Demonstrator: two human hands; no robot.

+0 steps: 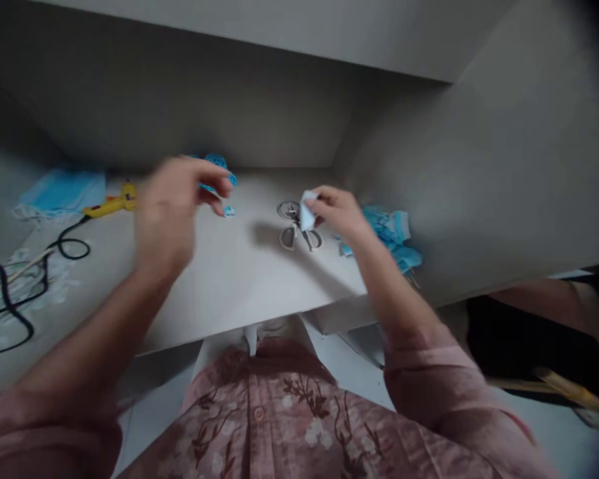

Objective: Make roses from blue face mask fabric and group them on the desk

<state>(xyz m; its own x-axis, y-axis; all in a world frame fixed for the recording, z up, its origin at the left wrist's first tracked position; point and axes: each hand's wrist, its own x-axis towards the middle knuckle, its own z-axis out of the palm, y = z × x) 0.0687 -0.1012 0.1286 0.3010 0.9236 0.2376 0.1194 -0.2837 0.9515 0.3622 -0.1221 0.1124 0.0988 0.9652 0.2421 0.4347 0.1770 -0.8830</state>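
My left hand [167, 216], somewhat blurred, hovers over the table with thumb and forefinger curved apart and nothing seen between them. Just right of its thumb tip is a small blue-and-white piece [229, 211]; whether they touch is hard to tell. Partly behind these fingers lie blue openwork round pieces [216, 160]. In my right hand [337, 207] a small pale-blue folded piece [307, 211], cloth-like, is pinched between thumb and fingers. Below and behind it, scissors [288, 238] lie on the table beside a round dark-rimmed object [288, 210].
Crumpled blue scraps [392, 233] lie by the right partition [479, 173]. At left are blue face masks [67, 193], a yellow glue gun [110, 205] with a black cord [62, 241], and tangled whitish strips [34, 283]. Another person's arm [544, 303] shows beyond the partition.
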